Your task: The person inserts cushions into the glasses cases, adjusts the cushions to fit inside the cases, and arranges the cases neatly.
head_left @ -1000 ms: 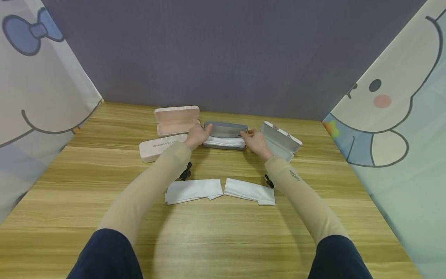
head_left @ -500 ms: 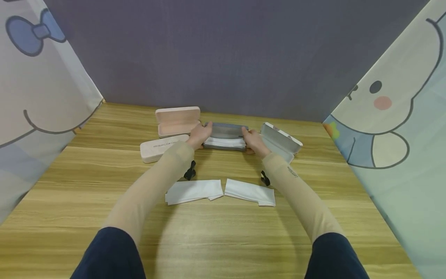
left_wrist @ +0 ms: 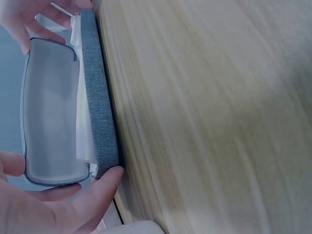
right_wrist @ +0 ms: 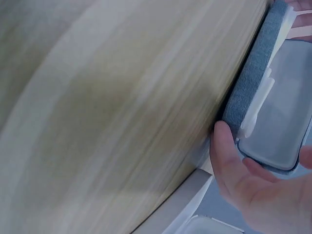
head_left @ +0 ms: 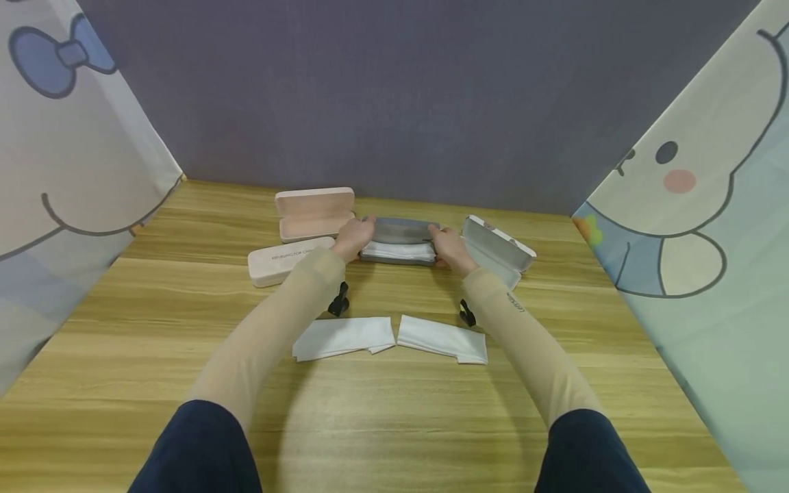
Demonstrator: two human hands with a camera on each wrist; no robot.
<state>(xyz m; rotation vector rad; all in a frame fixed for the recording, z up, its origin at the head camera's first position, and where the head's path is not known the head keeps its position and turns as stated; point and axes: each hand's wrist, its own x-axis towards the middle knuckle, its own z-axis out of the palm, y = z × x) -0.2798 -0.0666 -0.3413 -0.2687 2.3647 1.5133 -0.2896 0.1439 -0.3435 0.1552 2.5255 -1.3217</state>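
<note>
A blue-grey glasses case (head_left: pixel 403 229) stands with its lid raised at the back of the table. Folded white cloth (head_left: pixel 397 251) lies in its base, bulging slightly over the front edge in the right wrist view. My left hand (head_left: pixel 353 238) holds the case's left end, its thumb by the lid rim and a fingertip at the base corner. At the opposite end my right hand (head_left: pixel 453 250) holds it in the same way. Seen from the left wrist, the grey lid lining (left_wrist: pixel 51 112) faces out and the textured base wall (left_wrist: pixel 97 87) sits close over the wood.
An open pink case (head_left: pixel 314 202) and a closed white case (head_left: pixel 283 261) with lettering stand left of the hands. An open white case with grey lining (head_left: pixel 493 250) is at the right. Two folded white cloths (head_left: pixel 345 337) (head_left: pixel 440 339) lie nearer. A grey wall (head_left: pixel 394 103) rises behind.
My right hand has shifted from the front right corner to grip the case's right end, thumb up by the lid. The left hand has barely moved, and the case stays in place.
</note>
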